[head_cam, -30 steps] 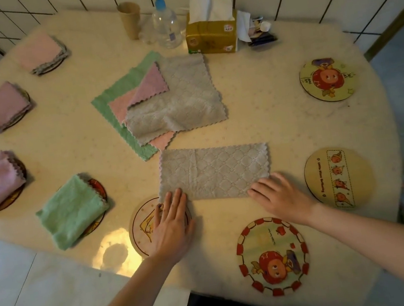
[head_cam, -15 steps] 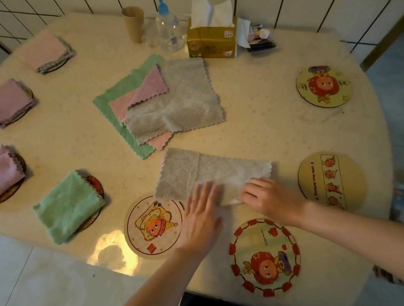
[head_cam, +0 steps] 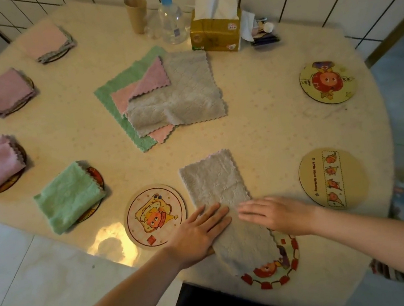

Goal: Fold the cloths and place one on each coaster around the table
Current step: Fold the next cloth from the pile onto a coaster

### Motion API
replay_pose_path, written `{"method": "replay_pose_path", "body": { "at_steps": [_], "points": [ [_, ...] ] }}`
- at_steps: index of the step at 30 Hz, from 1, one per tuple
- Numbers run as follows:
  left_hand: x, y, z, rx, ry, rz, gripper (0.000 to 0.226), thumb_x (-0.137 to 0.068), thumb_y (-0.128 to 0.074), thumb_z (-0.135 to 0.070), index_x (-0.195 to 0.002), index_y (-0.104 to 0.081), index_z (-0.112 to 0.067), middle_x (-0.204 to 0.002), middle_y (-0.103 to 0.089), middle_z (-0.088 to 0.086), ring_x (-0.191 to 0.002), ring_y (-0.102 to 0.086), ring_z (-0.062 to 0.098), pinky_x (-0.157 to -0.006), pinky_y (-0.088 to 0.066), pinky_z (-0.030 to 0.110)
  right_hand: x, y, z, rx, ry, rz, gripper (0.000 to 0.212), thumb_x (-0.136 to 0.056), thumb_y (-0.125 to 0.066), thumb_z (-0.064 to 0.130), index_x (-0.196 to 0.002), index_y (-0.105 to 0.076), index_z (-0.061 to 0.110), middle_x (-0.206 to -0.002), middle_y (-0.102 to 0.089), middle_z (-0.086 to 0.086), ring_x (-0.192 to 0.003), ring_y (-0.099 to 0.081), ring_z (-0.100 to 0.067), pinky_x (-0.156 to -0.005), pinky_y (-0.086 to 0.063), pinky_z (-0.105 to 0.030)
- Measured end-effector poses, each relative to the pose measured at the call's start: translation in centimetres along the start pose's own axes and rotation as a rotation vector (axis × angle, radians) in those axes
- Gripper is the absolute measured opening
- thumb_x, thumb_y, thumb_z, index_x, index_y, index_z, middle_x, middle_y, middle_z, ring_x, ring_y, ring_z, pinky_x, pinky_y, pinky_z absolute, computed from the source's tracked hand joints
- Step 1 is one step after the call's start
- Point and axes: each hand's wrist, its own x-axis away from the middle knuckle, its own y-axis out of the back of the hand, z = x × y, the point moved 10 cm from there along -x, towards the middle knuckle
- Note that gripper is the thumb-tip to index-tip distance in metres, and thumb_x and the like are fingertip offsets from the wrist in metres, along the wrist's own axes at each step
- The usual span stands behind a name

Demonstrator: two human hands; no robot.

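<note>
Since the grey cloth [head_cam: 216,189] runs lengthwise away from the person, both flat, open hands, left [head_cam: 201,230] and right [head_cam: 277,213], press its middle, equally near.

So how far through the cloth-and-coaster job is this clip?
Done: four folded cloths sit on coasters at left, such as the green folded cloth. In hand: both hands, left and right, press flat on the half-folded grey cloth. Left: four bare coasters, like the round cartoon coaster, plus the unfolded cloth pile.
</note>
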Motion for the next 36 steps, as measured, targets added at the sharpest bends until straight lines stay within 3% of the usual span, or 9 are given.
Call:
{"method": "replay_pose_path", "body": {
  "at_steps": [5, 9, 11, 14, 18, 23, 26, 30, 36],
  "points": [
    [0.4, 0.1, 0.3, 0.027, 0.038, 0.012, 0.060, -0.096, -0.036, -0.044, -0.151, -0.023, -0.022, -0.157, -0.024, 0.000, -0.145, -0.020, 0.021, -0.115, -0.023, 0.043, 0.3, -1.9, -0.7, 0.005, 0.007, 0.081, 0.086, -0.065, -0.076, -0.003, -0.141, -0.041, 0.016, -0.145, -0.044, -0.001, -0.133, -0.042, -0.015, -0.109, -0.035, -0.032],
    [0.4, 1.5, 1.6, 0.601, 0.174, 0.031, 0.047, -0.102, -0.028, -0.042, -0.148, -0.027, -0.034, -0.156, -0.023, -0.012, -0.146, -0.010, 0.005, -0.120, -0.007, 0.030, -0.2, -1.6, -1.3, -0.079, -0.012, 0.102, 0.065, -0.083, -0.060, 0.029, -0.143, -0.035, 0.025, -0.147, -0.040, 0.008, -0.135, -0.035, -0.007, -0.114, -0.028, -0.032],
    [0.5, 1.8, 3.0, 0.883, 0.361, 0.086, 0.048, -0.098, -0.024, -0.055, -0.140, -0.041, -0.038, -0.149, -0.039, -0.010, -0.137, -0.032, 0.006, -0.116, -0.022, 0.030, -0.8, -0.7, -2.3, -0.320, -0.149, 0.077, 0.061, -0.086, -0.058, 0.038, -0.142, -0.034, 0.032, -0.141, -0.040, 0.020, -0.128, -0.035, 0.002, -0.112, -0.026, -0.025],
    [1.5, 1.8, 5.0, 1.255, 0.688, 0.065, 0.049, -0.092, -0.028, -0.062, -0.103, -0.062, -0.028, -0.094, -0.064, 0.002, -0.081, -0.058, 0.013, -0.080, -0.046, 0.027, -1.2, 0.2, -4.6, -0.826, -0.424, -0.036, 0.060, -0.083, -0.068, 0.022, -0.134, -0.040, 0.038, -0.126, -0.050, 0.025, -0.114, -0.049, 0.011, -0.100, -0.043, -0.019],
    [2.3, 0.3, 6.5, 1.582, 0.877, -0.050, 0.054, -0.094, -0.038, -0.058, -0.102, -0.069, -0.014, -0.104, -0.069, 0.013, -0.096, -0.064, 0.026, -0.094, -0.049, 0.039, -2.1, 1.7, -6.0, -1.087, -0.522, -0.182, 0.054, -0.079, -0.061, 0.009, -0.127, -0.049, 0.032, -0.123, -0.057, 0.015, -0.115, -0.052, 0.006, -0.094, -0.045, -0.015],
    [2.2, 0.1, 6.9, 1.679, 0.947, -0.092, 0.047, -0.094, -0.046, -0.051, -0.108, -0.066, -0.011, -0.107, -0.070, 0.007, -0.095, -0.068, 0.017, -0.082, -0.056, 0.029, -3.8, 2.3, -7.8, -1.103, -0.709, -0.338, 0.009, -0.092, -0.059, 0.027, -0.095, -0.060, 0.018, -0.083, -0.062, 0.009, -0.071, -0.058, -0.001, -0.063, -0.044, -0.017],
    [1.7, 1.3, 7.7, 1.651, 0.953, -0.222, 0.027, -0.096, -0.051, -0.034, -0.107, -0.065, -0.013, -0.097, -0.070, -0.001, -0.084, -0.068, 0.009, -0.065, -0.052, 0.016, -4.4, 1.2, -9.4, -1.102, -0.828, -0.351, 0.022, -0.097, -0.049, 0.024, -0.078, -0.053, 0.014, -0.063, -0.045, 0.003, -0.056, -0.039, -0.008, -0.055, -0.030, -0.026],
    [2.4, 1.0, 8.9, 1.440, 1.064, -0.279, 0.020, -0.091, -0.062, -0.030, -0.094, -0.069, -0.011, -0.088, -0.070, 0.004, -0.077, -0.064, 0.016, -0.067, -0.053, 0.029, -4.5, -1.3, -10.6, -1.058, -0.927, -0.261, 0.028, -0.093, -0.049, 0.034, -0.089, -0.057, 0.008, -0.081, -0.062, -0.018, -0.069, -0.057, -0.029, -0.060, -0.037, -0.032],
    [3.4, -0.6, 8.7, 1.367, 1.178, -0.265, 0.023, -0.088, -0.066, -0.031, -0.086, -0.068, -0.008, -0.078, -0.067, 0.005, -0.069, -0.061, 0.019, -0.063, -0.052, 0.034, -4.1, -1.5, -10.7, -0.999, -0.973, -0.287, 0.031, -0.095, -0.048, 0.036, -0.076, -0.049, 0.011, -0.065, -0.043, 0.002, -0.058, -0.039, -0.013, -0.055, -0.031, -0.030]
  ]
}}
